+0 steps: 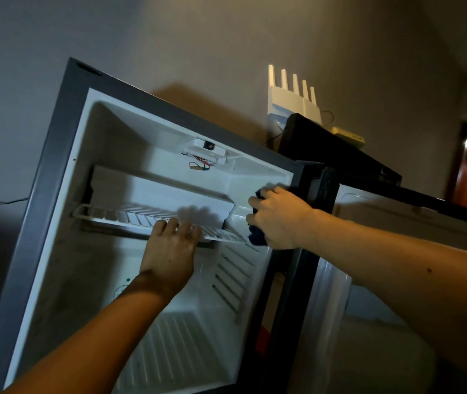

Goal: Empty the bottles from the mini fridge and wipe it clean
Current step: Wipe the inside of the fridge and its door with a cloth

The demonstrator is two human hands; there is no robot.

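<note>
Mini fridge (56, 223): stands with its door (397, 251) swung wide to the right; no bottles show inside, so the emptying step looks done and the wiping is in hand.
Landmark: wire shelf (130, 216), a white rack in the upper part of the fridge cavity, its long axis running left to right across the opening.
Cloth (256, 237): dark blue, bunched at the right end of the wire shelf, against the fridge's inner right wall near the door hinge.
Right hand (279, 216): fingers curled round the cloth, gripping it and pressing it at the right end of the wire shelf; this is the hand that does the wiping.
Left hand (171, 248): below the wire shelf's front edge, about mid-length, fingers reaching up over the front rail; it appears to steady the shelf, though whether the fingers truly clamp the rail I cannot tell.
Key relation: most of the wire shelf lies to the left of the cloth, so a wipe along it would travel leftward along the long axis, toward the left hand.
Likely hitch: the left hand sits in the cloth's path on the front rail.
Below the wire shelf: ribbed side wall and ribbed white floor.
Above and right of the wire shelf: a white router (292, 95) on a dark box behind the fridge.
</note>
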